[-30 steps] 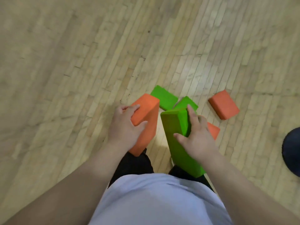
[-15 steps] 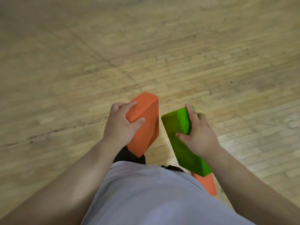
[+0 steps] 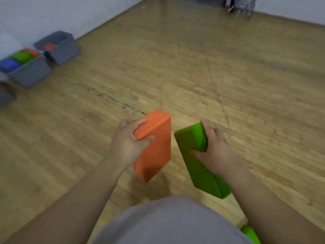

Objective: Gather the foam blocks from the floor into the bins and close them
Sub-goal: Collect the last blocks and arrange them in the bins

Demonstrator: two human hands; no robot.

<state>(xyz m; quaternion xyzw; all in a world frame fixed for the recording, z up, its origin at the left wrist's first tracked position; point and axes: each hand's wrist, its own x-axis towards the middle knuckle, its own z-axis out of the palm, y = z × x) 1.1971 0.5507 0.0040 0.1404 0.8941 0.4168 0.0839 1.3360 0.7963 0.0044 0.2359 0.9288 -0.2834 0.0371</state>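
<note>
- Above the wooden floor [image 3: 202, 71], near its lower middle, the left hand [image 3: 127, 143] grasps an orange foam block [image 3: 156, 150] by its upper end, fingers over the top edge and thumb pressed on the broad face; the block hangs clear of the floor, tilted with its lower corner toward the person.
- Just beside it, the right hand [image 3: 215, 152] is clenched around a green foam block [image 3: 198, 166], thumb on the near face and fingers wrapped over the far side; this block too is held off the floor, slanting down toward the lower right. The two blocks are close but apart.
- Below the hands, the person's grey shirt [image 3: 168, 221] fills the bottom edge.
- At the lower right corner, a second green block [image 3: 249, 233] pokes out from behind the shirt, partly hidden.
- By the far left edge of the floor, along the white wall [image 3: 52, 13], two grey bins stand open: the nearer bin [image 3: 29, 73] holds blue, green and orange blocks, and the farther bin [image 3: 61, 50] shows an orange one inside. Both are well apart from the hands and blurred.
- At the far right corner, a blurred metal-legged object [image 3: 241, 6] stands by the wall.
</note>
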